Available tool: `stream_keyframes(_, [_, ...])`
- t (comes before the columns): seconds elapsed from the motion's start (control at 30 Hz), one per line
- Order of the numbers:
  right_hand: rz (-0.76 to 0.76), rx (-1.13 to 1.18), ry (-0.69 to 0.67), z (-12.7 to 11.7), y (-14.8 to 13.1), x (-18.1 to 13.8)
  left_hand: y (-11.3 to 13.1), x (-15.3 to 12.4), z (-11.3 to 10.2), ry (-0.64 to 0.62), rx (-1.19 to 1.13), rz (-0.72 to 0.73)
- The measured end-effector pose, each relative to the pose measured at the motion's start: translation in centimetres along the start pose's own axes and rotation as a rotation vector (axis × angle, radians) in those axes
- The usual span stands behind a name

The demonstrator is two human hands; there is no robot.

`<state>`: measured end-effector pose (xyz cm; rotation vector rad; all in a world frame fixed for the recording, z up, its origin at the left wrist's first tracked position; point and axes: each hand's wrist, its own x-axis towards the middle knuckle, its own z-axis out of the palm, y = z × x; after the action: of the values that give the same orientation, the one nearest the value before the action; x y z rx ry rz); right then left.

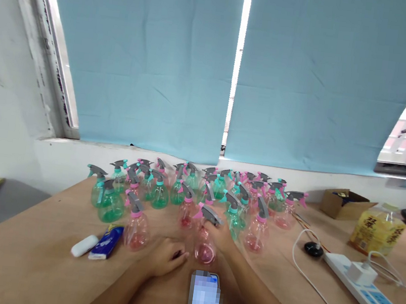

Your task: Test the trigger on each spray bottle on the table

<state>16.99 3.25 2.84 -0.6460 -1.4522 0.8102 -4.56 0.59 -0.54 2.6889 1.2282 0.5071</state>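
Note:
A clear pink spray bottle [205, 252] with a grey and pink trigger head stands upright on the wooden table [36, 250] in front of me. My right hand [220, 236] is closed around its upper part, just under the trigger. To the left of that bottle, my left hand [166, 258] rests on the tabletop, loosely bent, with a gap between thumb and fingers and no object visible in it. Another pink spray bottle [137, 233] stands beyond the left hand. A phone [205, 302] with a blurred-out screen lies between my forearms.
Several green spray bottles [160, 196] and pink ones crowd the table's back toward the wall. At left lie a white case [85, 245] and a blue packet [106, 242]. A power strip [374, 299], cables, a cardboard box [346, 203] and a yellow-labelled jug [378, 230] occupy the right.

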Motion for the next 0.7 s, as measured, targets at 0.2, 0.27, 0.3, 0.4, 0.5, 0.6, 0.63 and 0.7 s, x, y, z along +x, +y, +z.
stream_keyframes(0.2, [-0.137, -0.171, 0.279, 1.3, -0.5, -0.8, 0.7, -0.1, -0.7, -0.011, 0.025, 0.026])
stream_keyframes(0.27, [-0.206, -0.291, 0.278, 1.7, -2.0, -0.2, 0.9, -0.1, -0.9, -0.009, 0.026, 0.018])
stream_keyframes(0.3, [-0.252, -0.336, 0.284, 1.9, -2.8, 0.2, 0.9, 0.0, -0.9, -0.008, 0.026, 0.011])
stream_keyframes(0.4, [-0.314, -0.394, 0.346, 3.0, -5.4, 2.2, 1.0, 0.1, -0.8, -0.002, 0.035, -0.006])
stream_keyframes(0.5, [-0.270, -0.406, 0.331, 4.8, -6.8, 4.7, 0.9, 0.1, -0.6, 0.002, 0.054, 0.001])
stream_keyframes(0.6, [-0.216, -0.535, 0.201, 7.0, -6.2, 6.8, 0.7, 0.1, -0.4, 0.004, 0.055, 0.016])
stream_keyframes(0.63, [-0.173, -0.596, 0.150, 7.7, -5.7, 7.3, 0.6, 0.1, -0.4, 0.006, 0.038, 0.019])
stream_keyframes(0.7, [-0.087, -0.714, 0.062, 9.1, -4.6, 7.8, 0.4, 0.1, -0.3, 0.006, -0.043, 0.023])
